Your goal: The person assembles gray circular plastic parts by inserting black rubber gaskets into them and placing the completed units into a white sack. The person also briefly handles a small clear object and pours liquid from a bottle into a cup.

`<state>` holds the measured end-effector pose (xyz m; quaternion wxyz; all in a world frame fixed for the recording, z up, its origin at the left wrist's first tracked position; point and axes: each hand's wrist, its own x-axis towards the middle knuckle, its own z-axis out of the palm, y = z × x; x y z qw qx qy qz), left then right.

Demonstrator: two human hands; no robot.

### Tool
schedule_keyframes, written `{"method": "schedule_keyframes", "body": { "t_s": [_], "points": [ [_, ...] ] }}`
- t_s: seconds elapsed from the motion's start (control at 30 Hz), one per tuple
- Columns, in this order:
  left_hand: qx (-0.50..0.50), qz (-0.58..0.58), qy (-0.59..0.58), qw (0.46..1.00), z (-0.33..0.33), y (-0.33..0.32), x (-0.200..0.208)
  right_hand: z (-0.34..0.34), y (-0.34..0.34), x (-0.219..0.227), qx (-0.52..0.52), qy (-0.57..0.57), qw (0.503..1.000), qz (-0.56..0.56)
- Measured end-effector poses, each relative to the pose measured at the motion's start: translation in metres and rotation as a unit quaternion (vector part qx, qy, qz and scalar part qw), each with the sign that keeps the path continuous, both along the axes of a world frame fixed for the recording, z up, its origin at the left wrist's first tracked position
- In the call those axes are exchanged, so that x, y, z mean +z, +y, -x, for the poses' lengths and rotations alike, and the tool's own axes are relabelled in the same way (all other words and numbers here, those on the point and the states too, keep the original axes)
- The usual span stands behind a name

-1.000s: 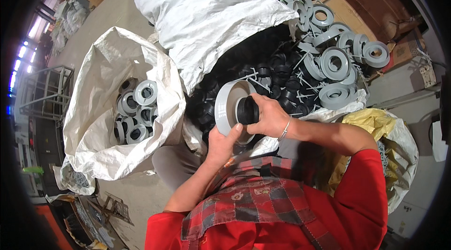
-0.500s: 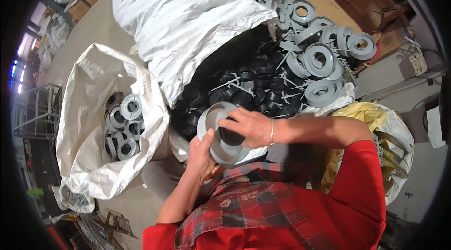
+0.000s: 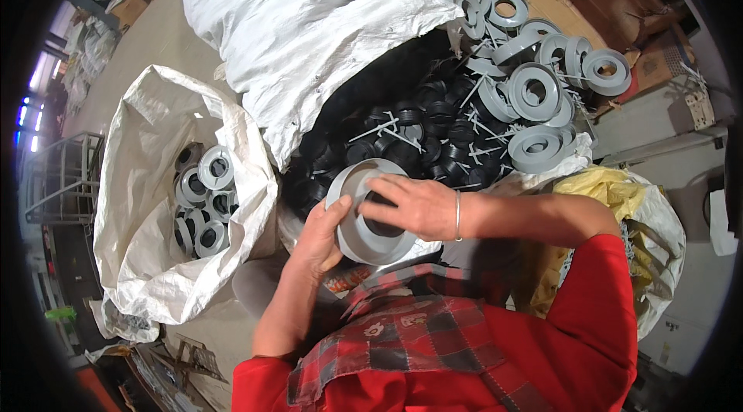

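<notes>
In front of my lap a grey flanged plastic ring (image 3: 377, 251) is tilted up, with my left hand (image 3: 319, 235) gripping its left rim, thumb on the inside. My right hand (image 3: 414, 207) reaches into the ring's middle. Its fingers are bent over a black round plastic part (image 3: 382, 218) seated in or against the centre opening; they hide most of it. Just beyond the hands lies a heap of black round parts (image 3: 402, 153), with thin grey cross-shaped pieces (image 3: 387, 129) scattered on top.
The black heap spills from a large white woven sack (image 3: 302, 25). More grey rings (image 3: 534, 92) are piled at the far right on cardboard. An open white sack (image 3: 128, 203) at left holds several grey rings with black centres (image 3: 216, 167). A yellow-and-white sack (image 3: 654, 257) stands at right.
My right hand has shifted slightly right, its fingers still in the ring's middle. My left hand keeps its grip on the rim. The whole view has moved a little.
</notes>
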<state>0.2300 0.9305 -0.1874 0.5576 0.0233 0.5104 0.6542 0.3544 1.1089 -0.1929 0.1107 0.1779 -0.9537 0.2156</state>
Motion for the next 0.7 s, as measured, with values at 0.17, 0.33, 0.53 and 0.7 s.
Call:
{"method": "schedule_keyframes", "body": {
  "t_s": [0.17,0.33,0.53,0.7],
  "points": [
    [0.058,-0.025,0.179,0.982,-0.024,0.007,-0.015,0.012,-0.004,-0.015,-0.246,-0.266,0.763,0.536],
    [0.118,-0.025,0.200,0.972,-0.019,0.010,-0.011,0.015,0.022,-0.025,-0.157,-0.221,0.888,0.371],
    [0.051,0.013,0.448,0.892,-0.011,-0.002,0.004,0.022,0.045,-0.033,-0.117,-0.502,0.528,0.675],
    [0.303,0.053,0.707,0.637,0.081,-0.034,0.038,0.011,0.202,-0.141,-0.524,-0.076,0.817,0.230]
  ]
}}
